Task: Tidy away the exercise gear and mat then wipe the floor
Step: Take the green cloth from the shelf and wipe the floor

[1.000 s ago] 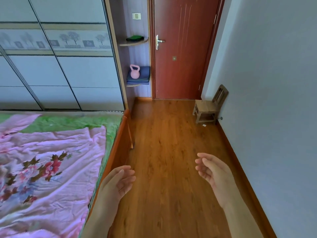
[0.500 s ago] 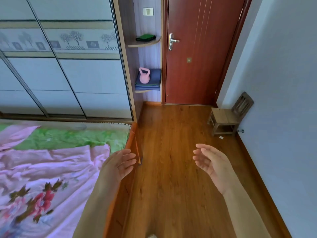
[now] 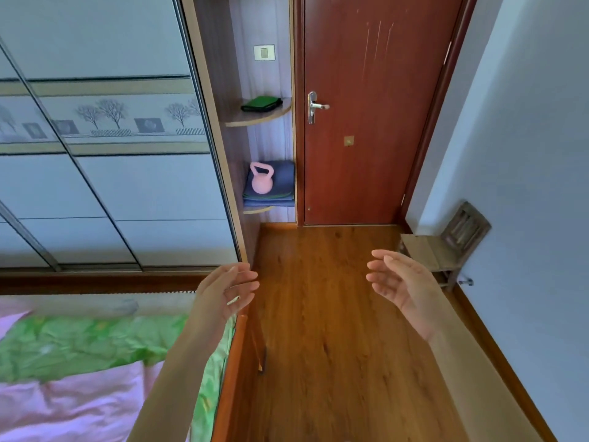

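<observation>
Your view has closed in on the shelves since a second ago. Both your left hand (image 3: 226,290) and right hand (image 3: 403,283) are wide, holding nothing. Beyond them, the pink kettlebell (image 3: 262,180) sits on the folded mat (image 3: 280,186).

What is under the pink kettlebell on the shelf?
The pink kettlebell sits on a folded blue mat, with a green layer at its edge. The lower shelf beneath is mostly covered.

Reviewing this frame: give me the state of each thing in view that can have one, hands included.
Left hand: open, holding nothing.
Right hand: open, holding nothing.
Pink kettlebell: upright on the folded blue mat.
Folded blue mat: stowed on the lower corner shelf.
Green item: lying on the upper corner shelf.
Door: closed.
Small wooden chair: upright by the wall.
</observation>
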A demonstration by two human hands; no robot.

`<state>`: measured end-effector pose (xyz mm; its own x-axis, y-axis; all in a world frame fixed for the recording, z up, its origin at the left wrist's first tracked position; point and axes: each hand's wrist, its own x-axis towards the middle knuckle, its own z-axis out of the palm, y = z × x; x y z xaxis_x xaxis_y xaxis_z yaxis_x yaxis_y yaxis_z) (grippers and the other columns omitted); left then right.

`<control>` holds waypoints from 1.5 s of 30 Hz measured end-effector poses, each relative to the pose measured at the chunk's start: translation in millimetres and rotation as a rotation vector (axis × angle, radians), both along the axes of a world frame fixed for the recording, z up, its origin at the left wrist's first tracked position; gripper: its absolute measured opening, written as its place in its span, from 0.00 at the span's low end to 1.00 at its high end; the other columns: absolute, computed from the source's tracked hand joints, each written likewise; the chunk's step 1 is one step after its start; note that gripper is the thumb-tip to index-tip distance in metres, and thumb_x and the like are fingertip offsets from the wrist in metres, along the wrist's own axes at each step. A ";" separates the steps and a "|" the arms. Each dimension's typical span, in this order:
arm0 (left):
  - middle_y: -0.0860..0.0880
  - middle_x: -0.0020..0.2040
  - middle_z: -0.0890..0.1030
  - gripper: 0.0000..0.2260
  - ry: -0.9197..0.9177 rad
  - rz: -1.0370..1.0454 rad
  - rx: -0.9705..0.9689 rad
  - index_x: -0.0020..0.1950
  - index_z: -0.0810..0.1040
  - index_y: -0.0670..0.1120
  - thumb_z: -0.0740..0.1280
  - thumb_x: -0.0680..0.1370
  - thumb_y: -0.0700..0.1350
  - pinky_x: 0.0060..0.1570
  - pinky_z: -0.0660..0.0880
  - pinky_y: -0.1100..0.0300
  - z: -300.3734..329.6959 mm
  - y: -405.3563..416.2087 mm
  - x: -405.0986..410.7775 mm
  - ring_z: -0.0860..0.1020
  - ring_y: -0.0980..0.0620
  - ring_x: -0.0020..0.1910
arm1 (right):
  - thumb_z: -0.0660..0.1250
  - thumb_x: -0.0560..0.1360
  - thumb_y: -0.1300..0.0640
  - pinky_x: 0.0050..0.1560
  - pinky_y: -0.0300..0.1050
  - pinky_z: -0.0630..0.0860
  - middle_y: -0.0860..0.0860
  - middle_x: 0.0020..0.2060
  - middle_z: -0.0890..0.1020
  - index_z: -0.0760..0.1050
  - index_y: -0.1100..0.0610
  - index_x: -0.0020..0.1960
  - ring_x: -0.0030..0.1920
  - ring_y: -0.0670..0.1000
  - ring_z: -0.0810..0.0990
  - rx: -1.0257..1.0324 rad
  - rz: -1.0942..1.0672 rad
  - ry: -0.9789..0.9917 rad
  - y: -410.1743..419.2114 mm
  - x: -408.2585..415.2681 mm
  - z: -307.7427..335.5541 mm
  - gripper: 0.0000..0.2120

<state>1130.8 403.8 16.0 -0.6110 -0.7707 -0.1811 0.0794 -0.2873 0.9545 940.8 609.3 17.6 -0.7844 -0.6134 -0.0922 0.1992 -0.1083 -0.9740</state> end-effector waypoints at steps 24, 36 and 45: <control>0.51 0.39 0.84 0.10 0.066 0.099 -0.031 0.50 0.78 0.45 0.56 0.81 0.41 0.47 0.73 0.59 30.6 -243.0 -317.6 0.81 0.53 0.42 | 0.59 0.79 0.61 0.44 0.39 0.79 0.53 0.42 0.82 0.79 0.56 0.52 0.42 0.48 0.81 0.038 0.165 0.006 -291.3 -323.3 39.4 0.10; 0.52 0.34 0.84 0.11 0.129 0.037 -0.085 0.47 0.76 0.44 0.55 0.80 0.37 0.32 0.75 0.68 39.2 -416.4 -450.7 0.82 0.57 0.33 | 0.60 0.79 0.62 0.43 0.40 0.77 0.52 0.39 0.82 0.79 0.57 0.51 0.39 0.47 0.80 -0.034 0.154 0.005 -469.4 -442.4 56.5 0.09; 0.51 0.36 0.84 0.10 0.122 0.021 -0.121 0.47 0.78 0.44 0.57 0.80 0.37 0.34 0.77 0.67 49.7 -543.2 -521.3 0.82 0.56 0.35 | 0.60 0.79 0.63 0.43 0.39 0.76 0.52 0.40 0.81 0.79 0.58 0.51 0.39 0.49 0.80 -0.060 0.142 -0.035 -584.3 -509.7 48.7 0.09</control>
